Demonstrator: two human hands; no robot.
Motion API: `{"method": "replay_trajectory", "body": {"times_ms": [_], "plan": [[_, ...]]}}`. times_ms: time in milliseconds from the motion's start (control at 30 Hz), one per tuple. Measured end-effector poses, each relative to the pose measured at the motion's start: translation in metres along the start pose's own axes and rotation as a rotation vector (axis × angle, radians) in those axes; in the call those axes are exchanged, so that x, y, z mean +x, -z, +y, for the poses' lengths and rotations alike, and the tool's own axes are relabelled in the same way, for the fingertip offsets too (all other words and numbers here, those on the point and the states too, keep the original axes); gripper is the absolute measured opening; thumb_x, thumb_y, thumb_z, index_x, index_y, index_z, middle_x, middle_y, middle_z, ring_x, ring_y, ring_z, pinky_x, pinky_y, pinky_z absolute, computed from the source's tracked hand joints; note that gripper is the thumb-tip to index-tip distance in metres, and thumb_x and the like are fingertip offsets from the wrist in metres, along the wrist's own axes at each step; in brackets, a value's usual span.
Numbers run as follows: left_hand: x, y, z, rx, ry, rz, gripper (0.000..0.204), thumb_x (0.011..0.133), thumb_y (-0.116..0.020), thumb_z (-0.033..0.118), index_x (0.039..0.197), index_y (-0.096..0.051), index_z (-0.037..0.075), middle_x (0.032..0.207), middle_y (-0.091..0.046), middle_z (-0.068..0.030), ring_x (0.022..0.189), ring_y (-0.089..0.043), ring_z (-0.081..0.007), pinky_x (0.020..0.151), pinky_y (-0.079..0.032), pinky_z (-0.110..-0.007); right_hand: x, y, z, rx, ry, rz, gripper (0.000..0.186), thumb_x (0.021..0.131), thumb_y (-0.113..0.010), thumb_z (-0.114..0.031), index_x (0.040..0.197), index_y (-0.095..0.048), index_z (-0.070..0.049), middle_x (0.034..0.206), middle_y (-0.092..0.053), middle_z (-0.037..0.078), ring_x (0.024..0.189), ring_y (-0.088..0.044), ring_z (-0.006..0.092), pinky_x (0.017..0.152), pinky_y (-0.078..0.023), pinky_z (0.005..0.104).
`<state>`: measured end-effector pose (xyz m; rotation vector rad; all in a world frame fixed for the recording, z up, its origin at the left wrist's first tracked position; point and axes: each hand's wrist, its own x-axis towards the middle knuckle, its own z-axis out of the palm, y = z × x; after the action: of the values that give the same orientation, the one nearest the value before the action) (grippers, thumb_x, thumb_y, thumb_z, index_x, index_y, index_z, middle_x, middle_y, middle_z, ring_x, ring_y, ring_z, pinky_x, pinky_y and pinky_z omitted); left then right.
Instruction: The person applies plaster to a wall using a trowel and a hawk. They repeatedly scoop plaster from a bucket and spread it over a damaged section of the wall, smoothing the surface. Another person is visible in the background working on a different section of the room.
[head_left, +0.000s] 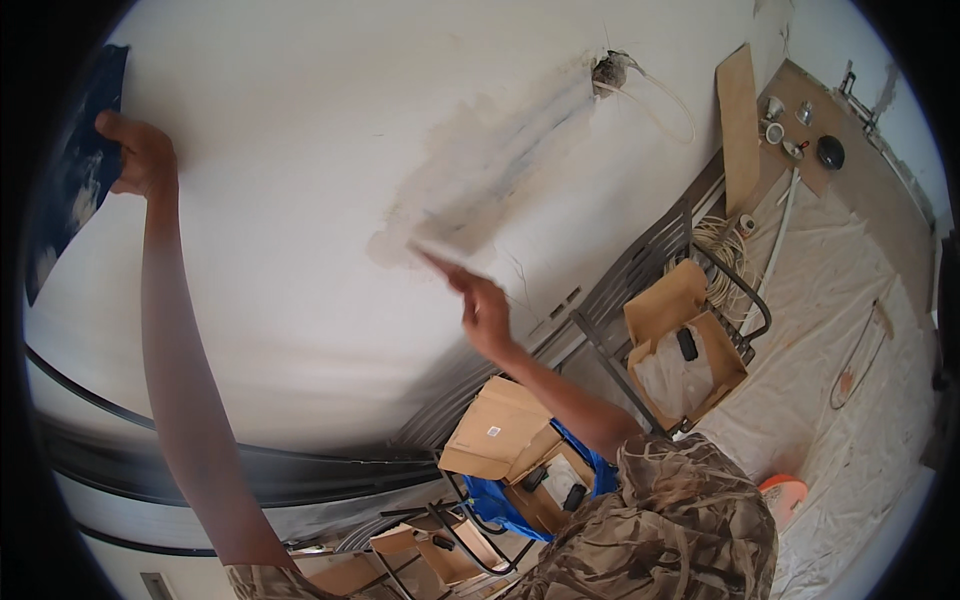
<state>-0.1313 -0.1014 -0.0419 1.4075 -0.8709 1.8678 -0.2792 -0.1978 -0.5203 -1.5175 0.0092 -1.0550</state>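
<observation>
The left hand (pixel 145 155) closes on the right edge of a smeared blue sheet (pixel 85 165); whether the blurred right hand (pixel 487 315) grips anything, I cannot tell. On the wall (pixel 300 100), the patch (pixel 485 165) looks coated but streaky, the hole (pixel 608 75) at its upper end unfilled.

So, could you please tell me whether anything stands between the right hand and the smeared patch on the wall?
Nothing visible stands between the right hand and the smeared patch on the wall. The blue sheet in the left hand is well off to the left, out of the way.
</observation>
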Motion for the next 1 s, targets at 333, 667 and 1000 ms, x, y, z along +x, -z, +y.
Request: {"method": "replay_trajectory", "body": {"times_ms": [333,667,1000], "plan": [[0.015,-0.006,0.003,-0.049,-0.01,0.016,0.08,0.096,-0.044,0.059,0.138,-0.033,-0.009,0.138,-0.042,-0.028,0.13,-0.04,-0.0378,0.105,-0.036,-0.045,0.057,-0.014,-0.01,-0.32,0.101,0.173,0.041,0.081,-0.053,0.007,0.119,-0.061,-0.006,0.11,-0.064,0.012,0.097,-0.057,0.0332,0.083,-0.045,0.0423],[-0.004,-0.004,-0.011,0.063,0.08,-0.111,0.078,0.096,-0.042,0.06,0.14,-0.035,-0.004,0.14,-0.045,-0.0208,0.132,-0.039,-0.0348,0.106,-0.032,-0.043,-0.128,-0.028,-0.049,-0.191,-0.022,-0.363,0.046,0.08,-0.057,0.005,0.124,-0.059,-0.01,0.116,-0.06,0.01,0.101,-0.057,0.0295,0.084,-0.04,0.0427],[-0.012,-0.011,-0.016,0.092,0.128,-0.139,0.076,0.096,-0.041,0.061,0.142,-0.037,0.001,0.142,-0.048,-0.0137,0.135,-0.037,-0.0317,0.107,-0.028,-0.041,-0.286,0.124,-0.002,0.541,-1.041,-0.407,0.033,0.094,-0.062,-0.017,0.124,-0.055,-0.005,0.117,-0.062,0.007,0.11,-0.06,0.0219,0.092,-0.047,0.0332]]}}
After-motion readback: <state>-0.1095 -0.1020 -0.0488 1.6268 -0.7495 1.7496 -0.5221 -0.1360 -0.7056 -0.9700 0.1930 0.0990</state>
